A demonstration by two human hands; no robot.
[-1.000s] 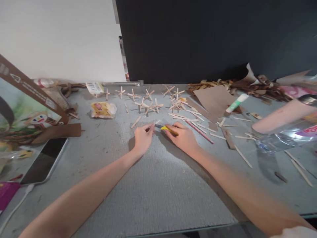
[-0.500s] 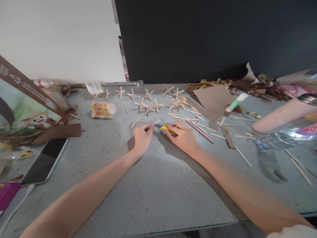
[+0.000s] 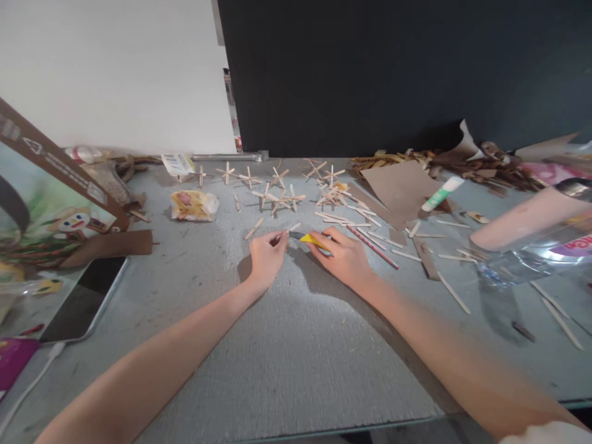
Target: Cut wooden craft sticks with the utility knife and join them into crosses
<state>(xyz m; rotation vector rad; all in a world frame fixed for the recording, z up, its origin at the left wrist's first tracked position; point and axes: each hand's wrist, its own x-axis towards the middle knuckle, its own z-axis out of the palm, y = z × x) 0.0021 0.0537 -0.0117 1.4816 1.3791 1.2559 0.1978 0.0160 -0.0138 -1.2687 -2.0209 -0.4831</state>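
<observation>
My left hand [image 3: 267, 254] rests on the grey table [image 3: 287, 345] and pinches a thin wooden stick [image 3: 281, 235] flat against it. My right hand [image 3: 343, 254] grips a yellow utility knife [image 3: 311, 239], its blade tip pointing left onto the stick just beside my left fingertips. Behind both hands lie several crossed-stick stars [image 3: 277, 196] and loose wooden sticks [image 3: 342, 217]. A red pencil [image 3: 372, 245] lies just right of my right hand.
A phone [image 3: 83, 299] and a printed cardboard box [image 3: 41, 203] sit at the left. A small plastic packet [image 3: 193, 205] lies behind. Brown card sheets [image 3: 400, 185], a glue tube [image 3: 443, 192] and scraps fill the back right; a clear bottle [image 3: 531, 237] lies at the right.
Almost nothing differs; both hands hold their place, with the knife tip staying at the stick.
</observation>
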